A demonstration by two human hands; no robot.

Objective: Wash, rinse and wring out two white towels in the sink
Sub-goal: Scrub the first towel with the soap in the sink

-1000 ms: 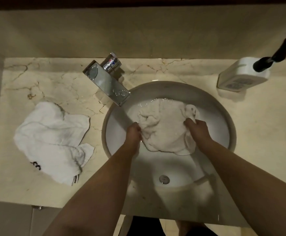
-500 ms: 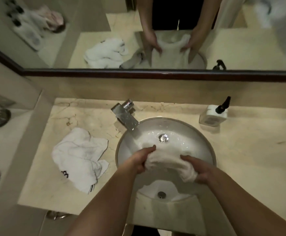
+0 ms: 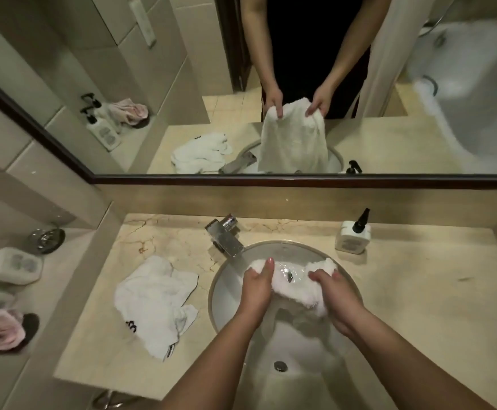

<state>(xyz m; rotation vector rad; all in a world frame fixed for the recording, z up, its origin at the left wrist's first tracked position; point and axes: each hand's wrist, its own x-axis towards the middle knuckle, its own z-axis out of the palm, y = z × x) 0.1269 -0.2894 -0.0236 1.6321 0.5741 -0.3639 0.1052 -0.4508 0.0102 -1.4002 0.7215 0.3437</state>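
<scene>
Now lifted clear of sink [image 3: 220, 309] water since a second ago: wet towel [image 3: 293, 284] gripped by left hand [image 3: 257, 287] and right hand [image 3: 334, 294]. Wringing likely next. Second towel [image 3: 155, 303] waiting on worktop [image 3: 418, 306], nine o'clock of sink.

Place: I'm looking at a bathroom, hotel-like.
Basin: round white ceramic sink [image 3: 223, 294] set in a beige marble counter [image 3: 418, 306].
Fittings: square chrome tap [image 3: 226, 238], dark-framed wall mirror [image 3: 270, 180].
Toiletries: white pump bottle with black nozzle [image 3: 353, 235].
Walls: beige tiles [image 3: 64, 42].
</scene>
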